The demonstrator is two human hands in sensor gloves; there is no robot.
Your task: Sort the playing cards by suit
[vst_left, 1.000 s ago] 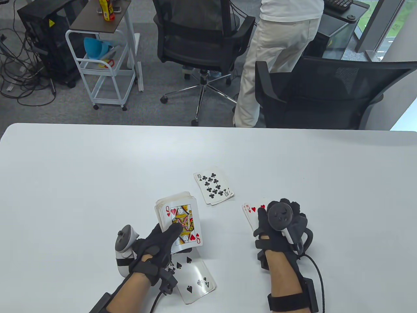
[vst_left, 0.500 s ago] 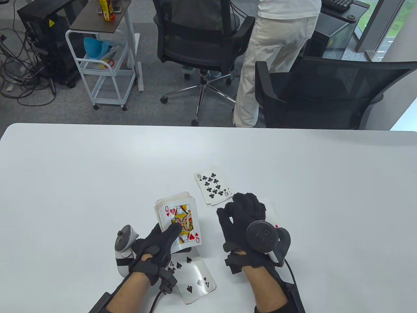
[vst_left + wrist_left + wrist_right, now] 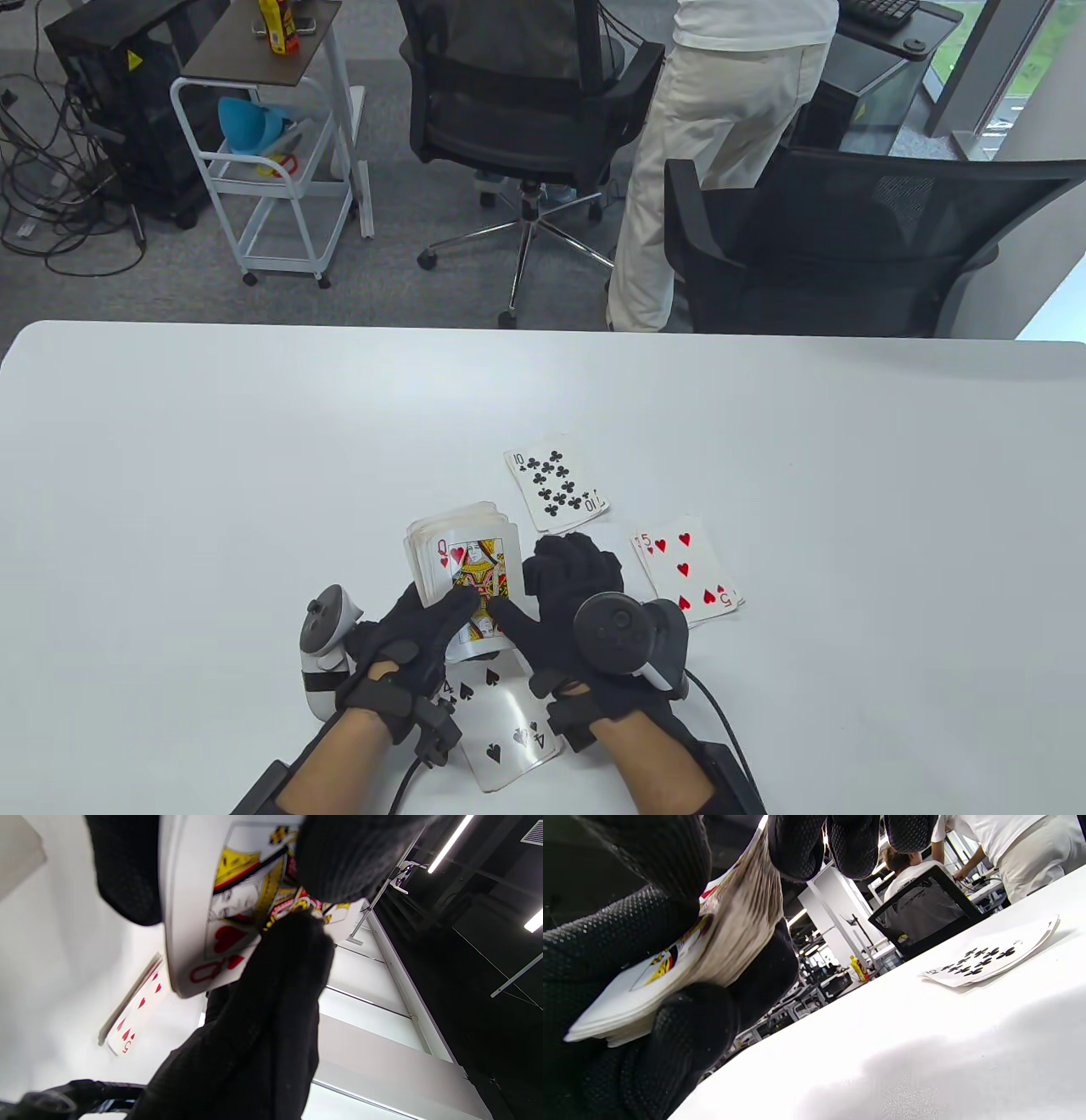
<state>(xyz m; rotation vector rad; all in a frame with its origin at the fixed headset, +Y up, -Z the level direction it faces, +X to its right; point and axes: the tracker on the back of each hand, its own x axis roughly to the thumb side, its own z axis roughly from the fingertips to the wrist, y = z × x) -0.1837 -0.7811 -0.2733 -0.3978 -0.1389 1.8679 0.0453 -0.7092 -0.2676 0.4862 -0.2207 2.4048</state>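
Table view shows us our left hand (image 3: 407, 637) holding the deck (image 3: 462, 577) face up just above the white surface (image 3: 212, 467), its thumb curled over the queen of hearts (image 3: 475, 573) on top. Our right hand (image 3: 564, 594) reaches in from the right, thumb pressed on that queen and fingers bent at the deck's right edge. Three face-up piles lie on the surface: the ten of clubs pile (image 3: 556, 490) far of the deck, the five of hearts pile (image 3: 687, 577) to the right, and the four of spades pile (image 3: 505, 722) nearest us.
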